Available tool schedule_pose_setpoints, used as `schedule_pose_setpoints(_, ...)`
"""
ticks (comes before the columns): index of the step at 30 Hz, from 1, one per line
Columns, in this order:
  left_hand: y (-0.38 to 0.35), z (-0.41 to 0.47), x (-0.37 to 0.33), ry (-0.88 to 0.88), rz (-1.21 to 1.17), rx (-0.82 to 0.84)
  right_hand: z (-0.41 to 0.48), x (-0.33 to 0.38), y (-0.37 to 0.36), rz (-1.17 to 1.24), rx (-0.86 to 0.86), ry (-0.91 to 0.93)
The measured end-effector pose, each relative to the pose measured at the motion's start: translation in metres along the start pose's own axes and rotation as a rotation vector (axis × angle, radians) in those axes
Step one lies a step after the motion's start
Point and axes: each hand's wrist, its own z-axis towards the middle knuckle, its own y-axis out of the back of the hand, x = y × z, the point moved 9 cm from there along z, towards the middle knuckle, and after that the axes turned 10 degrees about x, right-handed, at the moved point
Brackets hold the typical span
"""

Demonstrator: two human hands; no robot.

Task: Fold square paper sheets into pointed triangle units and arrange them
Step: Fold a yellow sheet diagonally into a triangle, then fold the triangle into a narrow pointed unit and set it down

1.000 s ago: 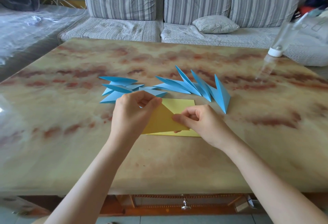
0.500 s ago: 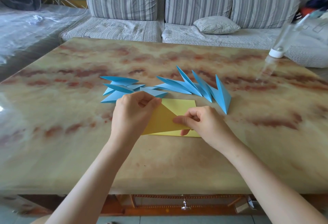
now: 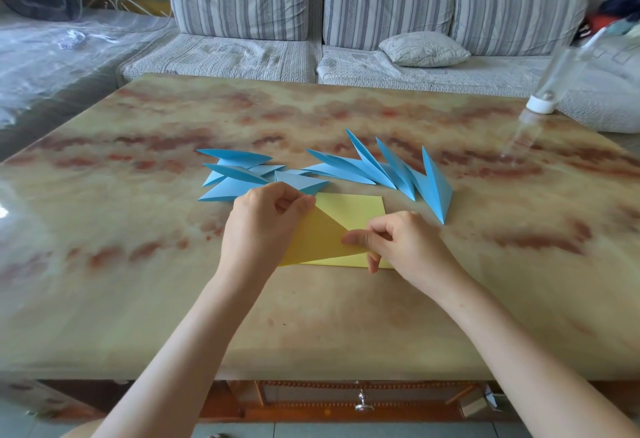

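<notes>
Soft, even daylight fills the scene with only faint shadows, and the raised flap of the paper point(image 3: 318, 236) looks darker than its flat part. The glossy table point(image 3: 138, 299) carries a white glare at its left edge. Wide-angle bending curves the table's edges, and the bottle point(image 3: 542, 105) and the top right corner are smeared.
</notes>
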Motion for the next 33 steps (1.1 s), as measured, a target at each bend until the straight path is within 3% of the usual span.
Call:
schedule_pose_setpoints(3, -0.005, 0.001, -0.002, -0.017, -0.008, 0.043, 0.002, -0.006, 0.003, 0.029, -0.036, -0.018)
schedule_pose_setpoints(7, -0.018, -0.004, -0.013, -0.105, -0.034, 0.121, 0.007, 0.001, 0.004, 0.463, -0.054, 0.033)
schedule_pose_setpoints(12, -0.019, -0.008, -0.019, -0.170, -0.050, 0.129, 0.013, 0.006, -0.004, 0.605, -0.003, 0.046)
schedule_pose_setpoints(26, 0.012, 0.000, -0.005, -0.089, -0.027, -0.056, 0.004, -0.007, -0.007, 0.563, 0.214, 0.012)
schedule_pose_setpoints(33, 0.023, 0.003, 0.002, -0.032, -0.042, -0.149, 0.004, -0.021, -0.008, 0.397, 0.314, -0.018)
